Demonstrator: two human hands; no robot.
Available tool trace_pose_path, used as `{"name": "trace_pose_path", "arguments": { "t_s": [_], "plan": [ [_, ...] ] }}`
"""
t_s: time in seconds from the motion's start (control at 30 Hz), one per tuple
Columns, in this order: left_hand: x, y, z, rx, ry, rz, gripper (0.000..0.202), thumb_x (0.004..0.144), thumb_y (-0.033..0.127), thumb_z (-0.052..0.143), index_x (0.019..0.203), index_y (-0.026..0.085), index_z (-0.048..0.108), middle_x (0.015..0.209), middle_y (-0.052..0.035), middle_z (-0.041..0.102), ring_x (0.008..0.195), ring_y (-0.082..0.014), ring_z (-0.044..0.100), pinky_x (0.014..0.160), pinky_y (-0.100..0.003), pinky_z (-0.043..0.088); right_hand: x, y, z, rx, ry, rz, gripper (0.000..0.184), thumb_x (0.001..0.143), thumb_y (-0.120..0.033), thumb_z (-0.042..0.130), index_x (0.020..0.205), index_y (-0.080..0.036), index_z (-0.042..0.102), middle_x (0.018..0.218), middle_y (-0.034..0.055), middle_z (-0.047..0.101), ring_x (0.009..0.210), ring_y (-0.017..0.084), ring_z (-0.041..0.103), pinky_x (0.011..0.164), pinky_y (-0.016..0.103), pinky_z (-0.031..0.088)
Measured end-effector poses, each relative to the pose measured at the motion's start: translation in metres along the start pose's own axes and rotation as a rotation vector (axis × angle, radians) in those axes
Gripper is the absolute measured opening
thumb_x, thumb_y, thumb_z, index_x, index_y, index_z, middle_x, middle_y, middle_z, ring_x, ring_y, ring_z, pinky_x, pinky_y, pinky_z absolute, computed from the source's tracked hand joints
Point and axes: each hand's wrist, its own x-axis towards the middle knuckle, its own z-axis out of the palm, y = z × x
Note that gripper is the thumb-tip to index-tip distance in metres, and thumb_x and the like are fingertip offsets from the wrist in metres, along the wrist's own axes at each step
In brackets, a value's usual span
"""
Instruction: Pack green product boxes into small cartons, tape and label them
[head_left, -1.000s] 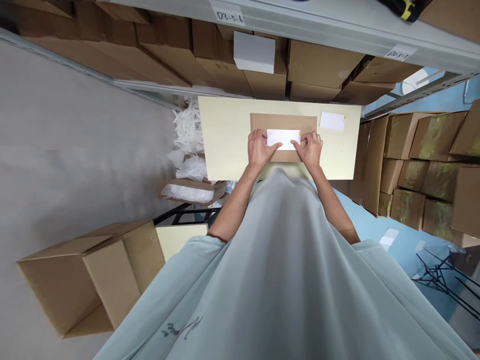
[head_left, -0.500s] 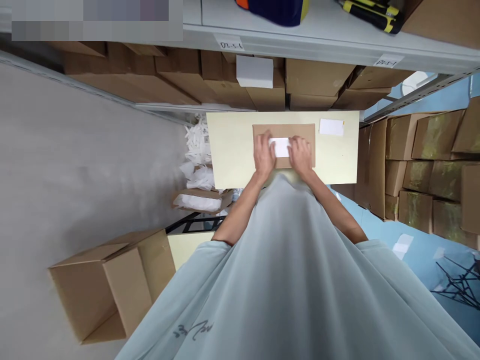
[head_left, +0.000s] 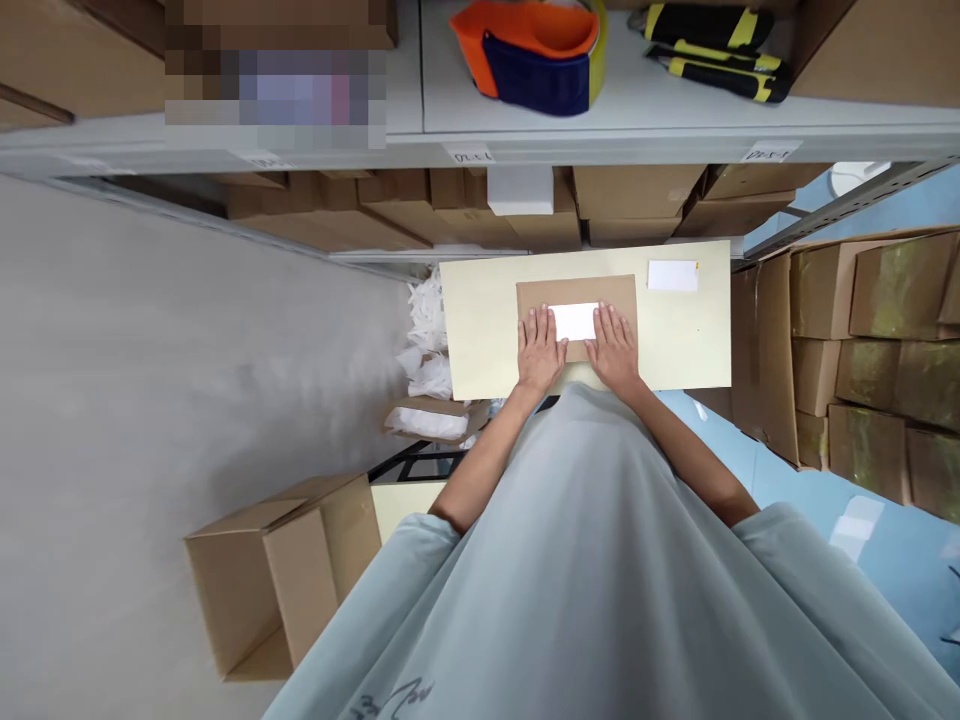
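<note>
A flat brown cardboard parcel point(head_left: 619, 293) lies on a pale yellow table point(head_left: 480, 330). A white label point(head_left: 575, 320) sits in the middle of its top. My left hand point(head_left: 540, 348) lies flat on the parcel at the label's left end, fingers stretched out. Flat in the same way, my right hand point(head_left: 613, 346) presses at the label's right end. Neither hand holds anything.
A second white label point(head_left: 673, 275) lies on the table's far right. Shelving behind holds brown boxes point(head_left: 637, 195), a white box point(head_left: 520, 189), an orange and blue tape dispenser point(head_left: 536, 55) and yellow-black tools point(head_left: 712, 45). Open carton point(head_left: 285, 570) on the floor left; stacked boxes point(head_left: 862, 350) right.
My fingers went from pinching the label's ends to lying flat beside it on the parcel. The view has tilted up, showing the upper shelf.
</note>
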Motion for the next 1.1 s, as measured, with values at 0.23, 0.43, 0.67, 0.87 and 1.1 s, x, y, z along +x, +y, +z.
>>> {"name": "trace_pose_path", "arguments": {
  "t_s": [0.23,0.43,0.67,0.87,1.1],
  "plan": [
    [0.006,0.022,0.006,0.083,-0.08,0.136,0.07,0.119,0.041,0.028,0.183,0.016,0.033,0.192,-0.011,0.025,0.182,-0.0309,0.011,0.147,-0.059,0.0,0.019,-0.004,0.005,0.024,-0.057,-0.119,0.067,0.118,-0.03,0.032,0.182,-0.015,0.036,0.191,0.0087,0.028,0.181,0.03,0.019,0.148,0.058,0.014],
    [0.0,0.014,0.001,0.104,-0.062,0.021,0.073,0.117,0.05,0.038,0.182,0.018,0.036,0.191,-0.0134,0.026,0.181,-0.0373,0.012,0.145,-0.066,0.001,0.004,0.008,0.001,0.072,0.009,-0.077,0.068,0.118,-0.032,0.035,0.185,-0.017,0.029,0.192,0.0088,0.026,0.18,0.028,0.021,0.148,0.057,0.015],
    [-0.029,-0.014,-0.008,-0.386,0.208,-0.511,0.078,0.114,0.064,0.043,0.179,0.021,0.041,0.194,-0.0117,0.017,0.182,-0.0334,0.008,0.147,-0.058,0.006,-0.053,0.084,-0.007,0.334,0.028,0.123,0.119,0.105,-0.071,0.066,0.187,-0.014,0.002,0.193,0.0196,0.015,0.181,0.037,0.012,0.145,0.062,0.023],
    [-0.045,-0.009,0.009,-0.754,0.243,-0.701,0.086,0.114,0.076,0.029,0.164,0.015,0.063,0.164,-0.0203,0.067,0.159,-0.0339,0.06,0.132,-0.048,0.048,-0.057,0.097,0.015,0.745,-0.091,0.287,0.127,0.087,-0.08,0.081,0.185,-0.021,0.025,0.189,0.0218,0.029,0.18,0.039,0.019,0.144,0.061,0.027],
    [-0.066,0.005,-0.024,-0.742,0.395,-0.457,0.054,0.11,0.06,0.061,0.142,0.019,0.079,0.16,-0.0145,0.071,0.161,-0.0318,0.058,0.138,-0.047,0.04,-0.069,0.056,-0.03,0.763,0.141,0.084,0.108,0.098,-0.082,0.066,0.181,-0.019,0.039,0.186,0.0169,0.04,0.177,0.034,0.03,0.145,0.052,0.029]
  ]
}}
